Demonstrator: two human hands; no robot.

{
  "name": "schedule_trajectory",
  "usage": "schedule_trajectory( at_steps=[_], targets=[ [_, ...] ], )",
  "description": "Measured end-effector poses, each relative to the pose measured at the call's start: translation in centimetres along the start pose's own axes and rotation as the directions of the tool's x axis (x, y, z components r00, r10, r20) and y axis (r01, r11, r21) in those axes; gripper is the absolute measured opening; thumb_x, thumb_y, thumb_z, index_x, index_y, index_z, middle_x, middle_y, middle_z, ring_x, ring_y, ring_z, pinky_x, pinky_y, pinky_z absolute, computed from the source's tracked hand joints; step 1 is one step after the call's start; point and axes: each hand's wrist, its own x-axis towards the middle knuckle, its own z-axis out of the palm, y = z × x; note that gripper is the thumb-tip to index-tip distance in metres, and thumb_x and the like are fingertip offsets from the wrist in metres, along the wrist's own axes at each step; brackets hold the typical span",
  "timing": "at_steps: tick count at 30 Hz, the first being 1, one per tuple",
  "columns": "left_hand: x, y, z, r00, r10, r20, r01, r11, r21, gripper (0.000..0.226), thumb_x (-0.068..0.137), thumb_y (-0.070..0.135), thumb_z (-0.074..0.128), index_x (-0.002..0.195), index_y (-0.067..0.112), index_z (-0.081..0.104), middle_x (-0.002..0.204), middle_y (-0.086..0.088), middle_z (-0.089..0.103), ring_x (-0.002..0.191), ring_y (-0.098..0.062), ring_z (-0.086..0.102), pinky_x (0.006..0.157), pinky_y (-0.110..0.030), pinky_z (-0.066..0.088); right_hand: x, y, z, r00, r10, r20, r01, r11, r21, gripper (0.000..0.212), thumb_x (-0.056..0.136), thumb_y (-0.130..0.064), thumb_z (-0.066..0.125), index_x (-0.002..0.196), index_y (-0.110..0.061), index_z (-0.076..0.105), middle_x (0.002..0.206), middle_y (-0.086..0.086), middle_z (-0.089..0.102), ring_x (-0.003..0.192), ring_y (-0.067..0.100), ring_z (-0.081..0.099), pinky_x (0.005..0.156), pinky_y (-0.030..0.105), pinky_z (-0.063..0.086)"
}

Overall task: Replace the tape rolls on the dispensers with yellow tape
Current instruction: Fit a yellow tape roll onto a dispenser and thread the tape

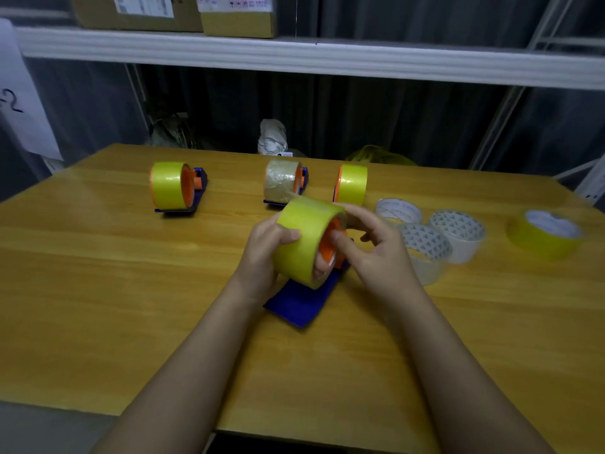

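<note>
Four dispensers: one in my hands, three standing along the far side of the wooden table [98, 257].
Left hand [262, 253]: curled round the yellow tape roll [304, 237], thumb on its outer face, fingers reaching through the core; I hold it this way so the roll cannot turn or slide while I seat it.
Right hand [370, 244]: fingers bent at the orange hub [327, 249], thumb and fingertips pinching at the roll's open side; I judge I am pressing the roll home on the hub, though the exact contact is partly hidden.
Blue dispenser [301, 303]: its base rests on the table just under the roll, tilted toward me, so the table takes the weight while I push.
Far left dispenser [178, 188]: already carries yellow tape.
Middle dispenser [284, 185]: wears a brownish clear roll, so it seems not yet changed.
Far right dispenser [352, 183]: carries yellow tape, its orange side facing left.
Clear rolls [425, 244]: three lie clustered just right of my right hand, set aside within reach but out of the work.
Spare yellow roll [545, 234]: lies flat, well apart at the right; likely meant for the middle dispenser.
Progress: by my reckoning, third of four in hand.
</note>
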Motion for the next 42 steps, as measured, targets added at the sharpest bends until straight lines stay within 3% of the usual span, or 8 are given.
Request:
schedule_trajectory(
  at_steps=[3, 7, 10, 14, 16, 22, 27, 42],
  targets=[
    [0.1, -0.2, 0.0, 0.998, -0.017, -0.053, 0.018, 1.000, 0.011, 0.036, 0.058, 0.026, 0.055, 0.085, 0.002, 0.059, 0.052, -0.003, 0.063, 0.050, -0.016, 0.059, 0.052, -0.020, 0.048, 0.0, 0.3, 0.4, 0.993, -0.014, -0.114, 0.011, 1.000, -0.026, 0.029, 0.087, -0.009, 0.067, 0.114, -0.021, 0.068, 0.103, -0.011, 0.070, 0.094, -0.001, 0.062, 0.075, 0.009, 0.044],
    [0.7, -0.6, -0.6, 0.989, 0.001, -0.150, 0.021, 0.989, 0.149, 0.024, 0.068, 0.032, 0.058, 0.088, 0.021, 0.065, 0.079, 0.000, 0.063, 0.076, -0.016, 0.059, 0.065, -0.029, 0.046, -0.1, 0.6, 0.4, 0.970, -0.018, -0.244, -0.003, 0.996, -0.087, 0.028, 0.085, -0.017, 0.070, 0.112, -0.025, 0.069, 0.097, -0.005, 0.071, 0.086, 0.008, 0.065, 0.074, 0.019, 0.052],
    [1.0, -0.8, -0.7, 0.949, 0.034, -0.313, 0.075, 0.941, 0.331, 0.017, 0.093, 0.027, 0.054, 0.106, 0.019, 0.060, 0.095, 0.006, 0.060, 0.079, 0.006, 0.057, 0.067, -0.012, 0.046, -0.4, 0.7, 0.3, 0.938, -0.121, -0.324, 0.043, 0.970, -0.238, 0.031, 0.083, -0.023, 0.073, 0.113, -0.026, 0.068, 0.085, -0.002, 0.069, 0.073, 0.011, 0.061, 0.068, 0.027, 0.053],
    [0.7, -0.8, -0.2, 0.953, -0.016, -0.303, 0.153, 0.889, 0.432, 0.045, 0.082, 0.057, 0.057, 0.116, 0.028, 0.055, 0.111, 0.015, 0.058, 0.099, 0.002, 0.055, 0.076, -0.013, 0.044, -0.2, 0.8, 0.2, 0.920, -0.138, -0.368, 0.012, 0.946, -0.324, 0.031, 0.084, -0.026, 0.072, 0.115, -0.022, 0.068, 0.080, -0.002, 0.067, 0.064, 0.009, 0.055, 0.063, 0.027, 0.051],
    [0.6, -0.9, 0.0, 0.966, -0.047, -0.256, 0.171, 0.856, 0.488, 0.057, 0.076, 0.054, 0.067, 0.125, 0.030, 0.049, 0.116, 0.018, 0.054, 0.102, 0.006, 0.050, 0.074, -0.008, 0.046, -0.1, 0.8, 0.1, 0.920, -0.114, -0.375, -0.014, 0.946, -0.323, 0.032, 0.083, -0.027, 0.073, 0.114, -0.021, 0.069, 0.084, -0.007, 0.066, 0.068, 0.010, 0.056, 0.066, 0.028, 0.051],
    [1.0, -0.8, -0.7, 0.943, 0.021, -0.331, 0.149, 0.865, 0.479, 0.034, 0.091, 0.025, 0.061, 0.124, 0.027, 0.055, 0.101, 0.019, 0.062, 0.093, 0.008, 0.059, 0.081, -0.015, 0.051, 0.3, 0.4, -1.1, 0.997, 0.028, -0.074, -0.042, 0.979, -0.198, 0.040, 0.081, -0.032, 0.073, 0.120, -0.026, 0.064, 0.114, -0.009, 0.062, 0.100, 0.000, 0.057, 0.082, 0.007, 0.043],
    [1.0, -0.8, -0.7, 0.941, 0.004, -0.339, 0.165, 0.868, 0.469, 0.037, 0.093, 0.025, 0.058, 0.129, 0.027, 0.052, 0.101, 0.023, 0.058, 0.092, 0.011, 0.056, 0.079, -0.010, 0.048, 0.4, 0.6, -1.7, 0.971, 0.181, 0.158, -0.176, 0.983, -0.044, 0.058, 0.081, -0.036, 0.071, 0.134, -0.038, 0.049, 0.133, -0.015, 0.053, 0.123, -0.002, 0.047, 0.103, 0.031, 0.044],
    [0.7, -1.1, -0.9, 0.967, -0.002, -0.254, 0.132, 0.858, 0.496, 0.044, 0.097, 0.021, 0.050, 0.139, 0.028, 0.039, 0.122, 0.007, 0.055, 0.111, -0.006, 0.054, 0.086, -0.016, 0.046, -0.1, 0.0, -0.8, 0.983, 0.167, 0.072, -0.172, 0.982, 0.073, 0.062, 0.077, -0.018, 0.077, 0.130, -0.039, 0.050, 0.135, -0.009, 0.052, 0.122, 0.003, 0.051, 0.092, 0.014, 0.048]
  ],
)
